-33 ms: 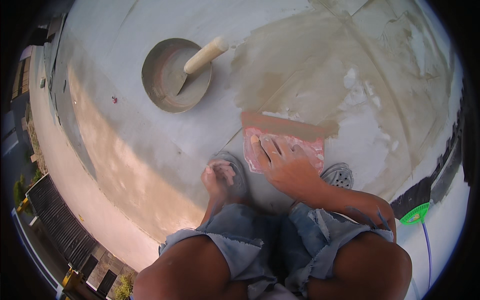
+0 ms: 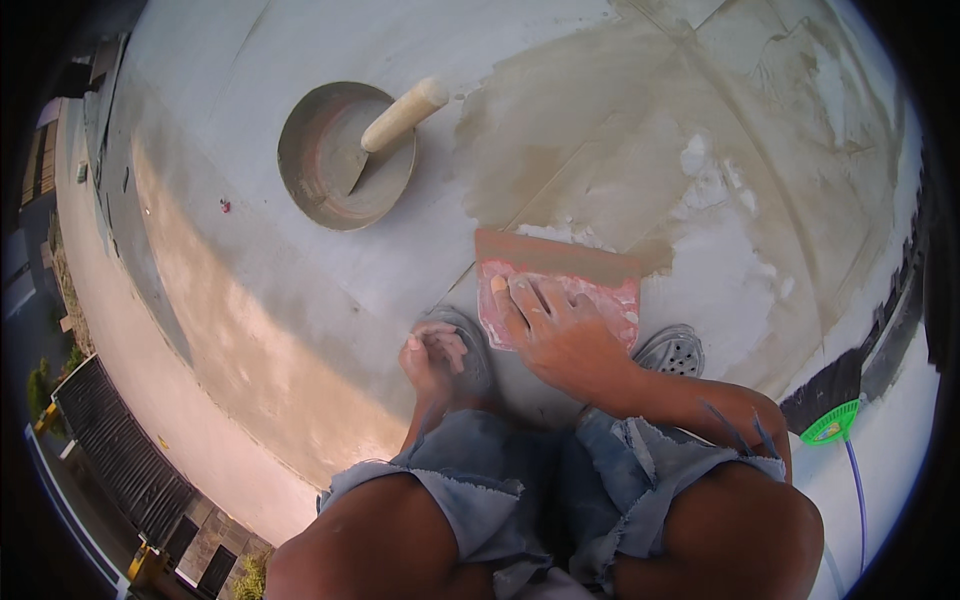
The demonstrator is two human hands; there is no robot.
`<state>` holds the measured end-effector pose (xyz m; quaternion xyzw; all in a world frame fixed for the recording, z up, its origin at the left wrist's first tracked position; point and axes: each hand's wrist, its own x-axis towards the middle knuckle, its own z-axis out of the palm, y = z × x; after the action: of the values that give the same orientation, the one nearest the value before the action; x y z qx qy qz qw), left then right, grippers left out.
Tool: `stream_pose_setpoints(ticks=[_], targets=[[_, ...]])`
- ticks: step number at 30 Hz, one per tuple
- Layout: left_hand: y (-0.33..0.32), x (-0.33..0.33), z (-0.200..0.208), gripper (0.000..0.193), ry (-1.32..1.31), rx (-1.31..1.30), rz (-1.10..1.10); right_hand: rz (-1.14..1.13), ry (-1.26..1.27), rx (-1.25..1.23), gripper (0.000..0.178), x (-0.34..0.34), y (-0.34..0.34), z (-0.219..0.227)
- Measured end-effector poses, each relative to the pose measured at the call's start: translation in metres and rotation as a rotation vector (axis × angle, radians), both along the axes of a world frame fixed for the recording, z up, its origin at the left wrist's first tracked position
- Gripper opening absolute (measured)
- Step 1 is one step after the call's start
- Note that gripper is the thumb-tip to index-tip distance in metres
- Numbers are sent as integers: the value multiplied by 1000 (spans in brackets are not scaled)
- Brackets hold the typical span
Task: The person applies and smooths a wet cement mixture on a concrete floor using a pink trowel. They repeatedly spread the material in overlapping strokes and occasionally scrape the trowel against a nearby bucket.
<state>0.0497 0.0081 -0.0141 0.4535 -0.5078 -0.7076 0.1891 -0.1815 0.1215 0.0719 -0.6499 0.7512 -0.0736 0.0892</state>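
My right hand point(image 2: 570, 345) grips a wide, flat, pink-red spreader point(image 2: 560, 255) with its fingers laid over the top face. Grey-brown paste coats the blade's far edge, which meets the floor at the border of a wet patch of skim coat point(image 2: 560, 130). My left hand point(image 2: 437, 355) hangs over my left shoe, loosely curled with the palm partly up and nothing visible in it. Ahead and to the left stands a round metal pan point(image 2: 300, 185) with paste residue inside. A trowel point(image 2: 405, 115) with a pale wooden handle leans in it, handle over the right rim.
I squat on the grey floor point(image 2: 390, 270) between my dark clogs point(image 2: 673, 352). A green rake-like broom head point(image 2: 830, 425) on a purple pole lies at the right beside a black strip. Along the left runs a low pale ledge point(image 2: 110, 270), with a street and gate beyond.
The spreader and my right hand sit slightly farther left and nearer to me. The pan also appears a little farther left and lower, so the view has shifted somewhat. My grip is the same.
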Motion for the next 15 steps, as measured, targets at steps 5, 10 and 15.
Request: stream_pose_setpoints(ticks=[5, 10, 15], targets=[[-4, 7, -6, 80, -5, -26, 23, -57, 16, 24, 60, 22, -12, -17], [-8, 1, -9, 79, 6, -52, 2, -291, 152, -3, 60, -2, -31, -26], [-9, -1, -9, 74, 15, -72, -2, -371, 140, -4, 59, -13, -43, -16]])
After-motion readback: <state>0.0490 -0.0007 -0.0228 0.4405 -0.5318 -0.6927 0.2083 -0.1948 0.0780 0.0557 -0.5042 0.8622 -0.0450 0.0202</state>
